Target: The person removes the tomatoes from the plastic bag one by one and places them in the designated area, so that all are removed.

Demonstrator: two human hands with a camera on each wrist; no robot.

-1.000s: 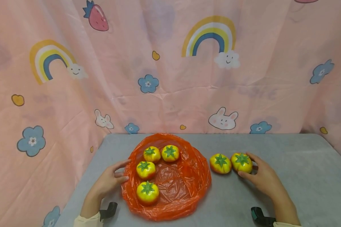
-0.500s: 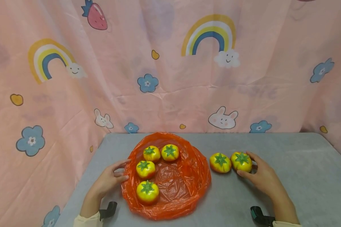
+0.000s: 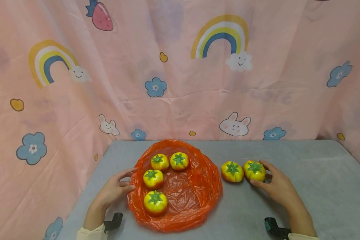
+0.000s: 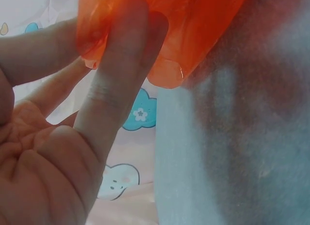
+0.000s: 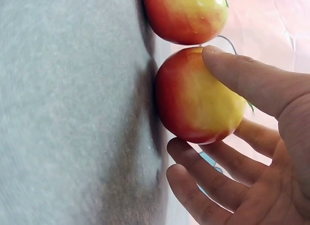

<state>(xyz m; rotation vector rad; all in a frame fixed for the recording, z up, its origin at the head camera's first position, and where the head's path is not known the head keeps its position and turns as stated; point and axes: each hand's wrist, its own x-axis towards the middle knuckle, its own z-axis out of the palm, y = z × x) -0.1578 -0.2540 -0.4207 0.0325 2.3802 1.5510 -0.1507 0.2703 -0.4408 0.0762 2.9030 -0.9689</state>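
My right hand [image 3: 274, 185] holds a yellow-and-red tomato [image 3: 254, 171] with a green star-shaped top, thumb on the near side and fingers round the far side. The right wrist view shows this tomato [image 5: 198, 97] low beside the grey surface, its red underside showing. Just left of it sits a second tomato [image 3: 232, 172]. At the left, my left hand [image 3: 112, 190] touches the side of a red-orange plastic bag [image 3: 183, 193] with thumb and index finger spread apart. Its thumb [image 4: 114, 75] lies fairly straight against the thin plastic. Several tomatoes [image 3: 155, 202] sit inside the wide-mouthed bag.
A grey table [image 3: 327, 186] carries everything. Behind it hangs a pink curtain [image 3: 183, 110] printed with rainbows, rabbits and flowers. Black wrist mounts [image 3: 276, 228] sit at both wrists, low over the table.
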